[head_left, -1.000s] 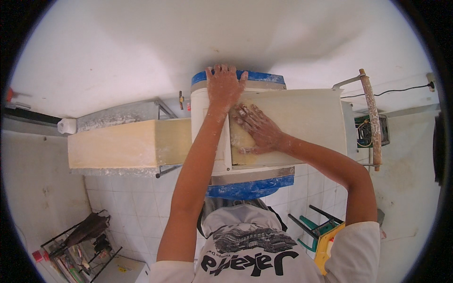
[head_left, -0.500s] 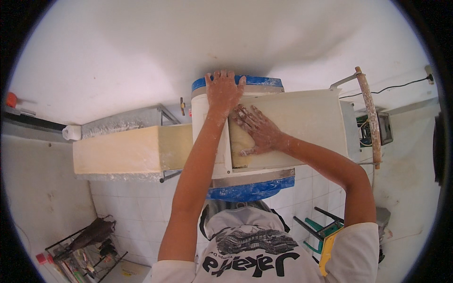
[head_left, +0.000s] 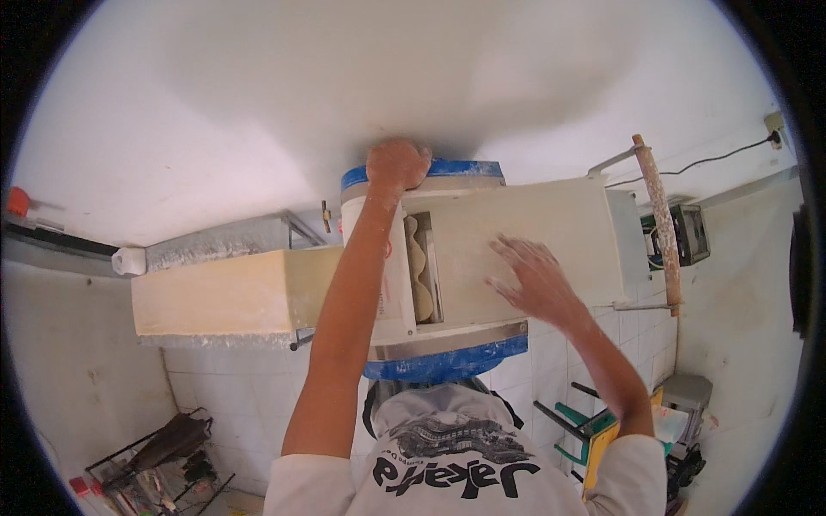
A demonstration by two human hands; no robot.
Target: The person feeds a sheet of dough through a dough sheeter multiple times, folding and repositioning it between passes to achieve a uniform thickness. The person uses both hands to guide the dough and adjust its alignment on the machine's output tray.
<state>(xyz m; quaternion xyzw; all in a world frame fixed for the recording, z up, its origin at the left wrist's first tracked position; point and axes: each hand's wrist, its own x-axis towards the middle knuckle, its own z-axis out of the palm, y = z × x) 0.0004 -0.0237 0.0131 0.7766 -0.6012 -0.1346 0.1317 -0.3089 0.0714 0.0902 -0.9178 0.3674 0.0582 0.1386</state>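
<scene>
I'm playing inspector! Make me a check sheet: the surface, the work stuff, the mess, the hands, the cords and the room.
Surface: white tray of the machine, lightly smudged.
Work things: pale, wavy-edged piece, apparently dough, in the slot beside the tray.
Clutter: rack at lower left, crowded with mixed things.
Left hand: at the machine's far blue edge, fingers mostly hidden.
Right hand: empty, fingers spread over the tray; touching or not, I can't tell.
Cords: black cord runs to the wall socket.
Surroundings: white wall ahead, tiled floor below.
</scene>
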